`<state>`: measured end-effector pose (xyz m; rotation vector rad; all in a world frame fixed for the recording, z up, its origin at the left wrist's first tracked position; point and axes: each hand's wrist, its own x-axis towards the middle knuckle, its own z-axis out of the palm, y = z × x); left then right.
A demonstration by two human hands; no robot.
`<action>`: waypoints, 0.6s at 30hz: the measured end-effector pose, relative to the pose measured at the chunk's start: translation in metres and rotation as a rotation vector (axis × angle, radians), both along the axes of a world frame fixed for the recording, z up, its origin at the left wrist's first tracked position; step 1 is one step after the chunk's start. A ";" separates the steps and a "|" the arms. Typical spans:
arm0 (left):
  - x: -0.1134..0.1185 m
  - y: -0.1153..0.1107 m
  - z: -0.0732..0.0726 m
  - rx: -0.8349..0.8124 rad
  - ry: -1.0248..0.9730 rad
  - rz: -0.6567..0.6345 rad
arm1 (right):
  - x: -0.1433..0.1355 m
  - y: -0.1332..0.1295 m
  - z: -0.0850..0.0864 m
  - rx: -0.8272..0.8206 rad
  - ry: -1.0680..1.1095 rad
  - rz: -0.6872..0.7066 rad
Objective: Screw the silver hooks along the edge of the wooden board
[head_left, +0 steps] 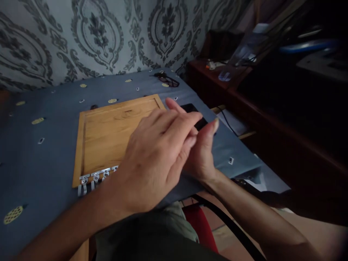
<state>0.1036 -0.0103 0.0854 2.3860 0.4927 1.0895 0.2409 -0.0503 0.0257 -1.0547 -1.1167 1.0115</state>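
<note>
My left hand [154,156] lies across my right hand [202,156], palm toward palm, in front of the board's right side. Its fingers are stretched out and rest over the right palm. The right hand is turned up with its thumb raised apart; its fingers are mostly hidden behind the left. I see nothing held between them, though the space between the palms is covered. Behind the left hand lies a framed wooden board [108,134]. A row of metal hooks [95,177] runs along its near edge, partly hidden by my left wrist. Just beyond the hands is a flat black object [191,108], perhaps a phone.
The blue patterned cloth [54,159] covers the surface under the board. Glasses [170,80] lie at the back. On the right, a dark wooden cabinet [206,78] carries a clear plastic bottle [240,52]. A patterned curtain [136,32] hangs behind. Something red [201,224] stands below.
</note>
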 end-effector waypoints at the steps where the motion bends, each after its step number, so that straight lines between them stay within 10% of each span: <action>1: 0.005 0.001 -0.003 -0.022 -0.008 -0.013 | -0.001 0.000 0.000 0.000 0.074 0.033; 5: 0.016 0.002 -0.018 -0.118 -0.109 -0.004 | 0.009 0.012 -0.007 0.010 0.147 0.117; 10: 0.029 -0.009 -0.023 -0.376 -0.361 0.053 | 0.037 0.051 -0.030 0.044 -0.640 -0.040; 18: 0.056 -0.016 -0.020 -0.670 -0.624 0.068 | 0.043 0.073 -0.048 -0.013 -0.987 -0.073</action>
